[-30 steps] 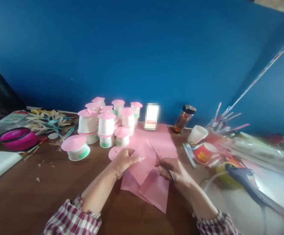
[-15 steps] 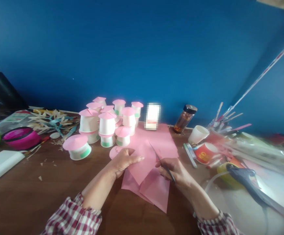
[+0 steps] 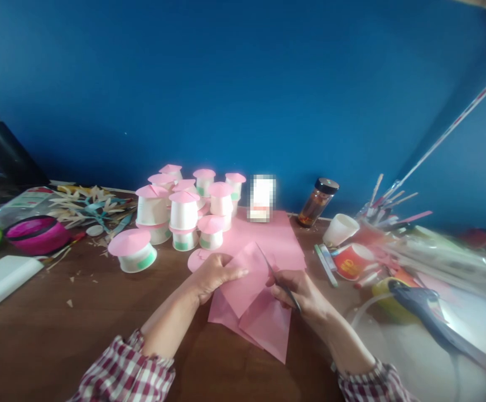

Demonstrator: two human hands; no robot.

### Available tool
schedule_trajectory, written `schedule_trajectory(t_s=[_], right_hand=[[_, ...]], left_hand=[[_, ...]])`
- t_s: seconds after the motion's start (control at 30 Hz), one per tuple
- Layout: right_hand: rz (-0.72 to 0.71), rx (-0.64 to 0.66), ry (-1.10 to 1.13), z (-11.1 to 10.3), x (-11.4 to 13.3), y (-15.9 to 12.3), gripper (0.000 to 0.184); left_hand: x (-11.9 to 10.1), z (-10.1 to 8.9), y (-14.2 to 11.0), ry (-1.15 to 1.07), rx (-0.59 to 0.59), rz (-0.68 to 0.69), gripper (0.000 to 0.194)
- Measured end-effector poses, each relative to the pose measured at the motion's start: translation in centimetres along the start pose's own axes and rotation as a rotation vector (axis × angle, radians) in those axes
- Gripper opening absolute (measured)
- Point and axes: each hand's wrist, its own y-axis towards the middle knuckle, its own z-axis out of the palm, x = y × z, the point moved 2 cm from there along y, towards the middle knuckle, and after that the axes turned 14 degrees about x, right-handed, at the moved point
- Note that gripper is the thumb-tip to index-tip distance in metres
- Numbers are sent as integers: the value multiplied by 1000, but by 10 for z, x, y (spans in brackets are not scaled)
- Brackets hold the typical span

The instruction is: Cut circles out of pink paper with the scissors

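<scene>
Right, looks like a trimming step: scissors against paper. Left hand (image 3: pixel 213 277) has the paper (image 3: pixel 245 290) clamped, thumb on top, fingers underneath mostly hidden. Right hand (image 3: pixel 299 291) is closed round the scissors (image 3: pixel 288 295), blade pointing up and away along the paper's right edge. Can't tell if the blades are apart or together, or whether they bite yet.

Paper sits between the two hands, turned corner-up like a diamond, above some loose pieces (image 3: pixel 270 329) on the table (image 3: pixel 176 357). Big sheet (image 3: pixel 282 234) lies flat beyond it; a disc (image 3: pixel 196 258) is just beside the left hand.

Cups (image 3: pixel 184 215) with pink tops stand off to the left, several stacked. Glue gun (image 3: pixel 424 307) is to the right, well apart from the cutting.

My read on the next move: a cut calls for a firm left pinch, fingers clear of the blade line, and the left hand turning the paper into the blades if the line is curved. Loose pieces sit close underneath, so the lower blade needs to clear them.
</scene>
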Motion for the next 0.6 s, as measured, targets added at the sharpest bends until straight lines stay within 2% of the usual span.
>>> schedule_trajectory(t_s=[0.6], right_hand=[[2,-24,-3,0,2,0,32]], left_hand=[[1,-2,-1,3,-11,-23,26]])
